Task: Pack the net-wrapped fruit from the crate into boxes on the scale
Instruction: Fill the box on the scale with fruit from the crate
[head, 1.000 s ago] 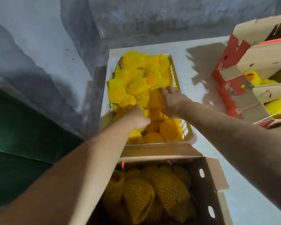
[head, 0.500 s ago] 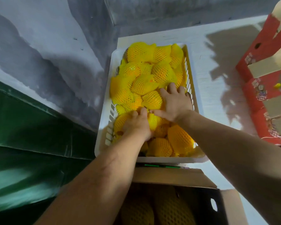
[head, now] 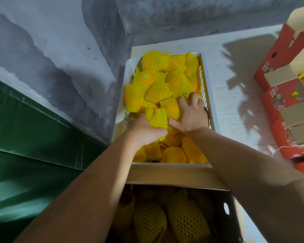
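Crate (head: pixel 211 109) packed with net-wrapped fruit (head: pixel 178 81), heaped above rim; no gaps between pieces. Both forearms crossed over near crate edge and raised box flap (head: pixel 172 174). Grey wall (head: pixel 60 55) close along left side. Bare white surface (head: pixel 235 106) open to right, bounded further right by stacked red cartons (head: pixel 277 109). Box (head: pixel 223 216) below partly filled with fruit; headroom left above it.

Yellow-netted fruit (head: pixel 158 92), white crate (head: pixel 128 71)
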Demonstrator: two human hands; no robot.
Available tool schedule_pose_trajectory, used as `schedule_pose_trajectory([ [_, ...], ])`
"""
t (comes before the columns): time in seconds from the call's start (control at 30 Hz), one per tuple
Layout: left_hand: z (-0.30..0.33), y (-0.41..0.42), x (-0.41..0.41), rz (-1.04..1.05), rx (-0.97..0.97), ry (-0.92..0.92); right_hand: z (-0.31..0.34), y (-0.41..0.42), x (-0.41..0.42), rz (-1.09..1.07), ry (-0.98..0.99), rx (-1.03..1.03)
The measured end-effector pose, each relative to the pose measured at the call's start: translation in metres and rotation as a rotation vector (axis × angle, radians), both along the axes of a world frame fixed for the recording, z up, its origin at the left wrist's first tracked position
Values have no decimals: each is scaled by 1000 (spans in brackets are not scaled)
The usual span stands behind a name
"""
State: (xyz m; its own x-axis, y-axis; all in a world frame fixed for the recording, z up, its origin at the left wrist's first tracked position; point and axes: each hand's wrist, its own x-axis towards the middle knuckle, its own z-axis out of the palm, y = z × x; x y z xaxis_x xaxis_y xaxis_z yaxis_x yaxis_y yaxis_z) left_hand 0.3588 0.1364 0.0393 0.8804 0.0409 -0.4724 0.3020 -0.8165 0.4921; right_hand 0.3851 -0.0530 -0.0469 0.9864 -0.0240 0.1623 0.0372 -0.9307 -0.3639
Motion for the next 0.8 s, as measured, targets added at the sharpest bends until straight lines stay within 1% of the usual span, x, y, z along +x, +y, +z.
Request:
schedule_pose_trajectory([
  [0.03, 6, 4, -3, 42, -86, -42, -2, -1, 1, 6, -18, -22],
  [0.1, 17, 11, -12, 100, -199, -95, -5, -4, 3, 31, -11, -81],
  [0.17, 26, 16, -24, 133, -270, -122, -6, -6, 5, 49, -9, -98],
  [0.23, 32, 20, -40, 133, -325, -167, -2, -5, 5, 57, -28, -67],
  [0.37, 45, 23, -68, 107, -399, -256, 28, -5, -3, 110, -71, 94],
  [0.43, 55, 24, -82, 140, -442, -301, 52, -6, -15, 137, -105, 187],
  [0.5, 68, 27, -99, 183, -496, -334, 79, -5, -34, 144, -146, 288],
  [0.63, 83, 43, -142, 197, -640, -395, 137, 0, -96, 204, -202, 480],
  [0.7, 81, 54, -166, 206, -766, -345, 161, 5, -138, 194, -179, 583],
  [0.77, 75, 67, -186, 208, -942, -254, 178, 13, -182, 151, -130, 688],
  [0.8, 73, 72, -195, 208, -996, -204, 183, 18, -205, 126, -117, 737],
])
